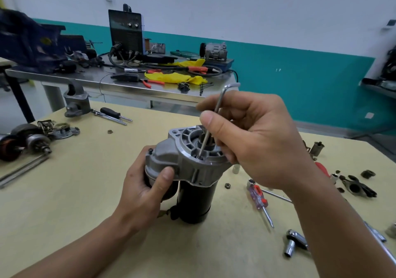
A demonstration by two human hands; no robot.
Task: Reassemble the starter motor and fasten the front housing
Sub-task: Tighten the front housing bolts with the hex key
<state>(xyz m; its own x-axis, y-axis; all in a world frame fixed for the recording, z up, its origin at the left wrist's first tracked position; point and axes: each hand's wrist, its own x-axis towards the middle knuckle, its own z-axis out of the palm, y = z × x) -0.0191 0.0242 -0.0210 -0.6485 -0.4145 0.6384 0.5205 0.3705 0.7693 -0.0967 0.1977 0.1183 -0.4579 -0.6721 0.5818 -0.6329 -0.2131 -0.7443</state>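
R hand w/ hex key part-hides housing; screwdriver, nut nr motor.

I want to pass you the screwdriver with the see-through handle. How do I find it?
Look on the yellow table, just right of the upright black starter motor. The screwdriver lies there; unlike the black-handled screwdriver far left, its handle is clear with red bands.
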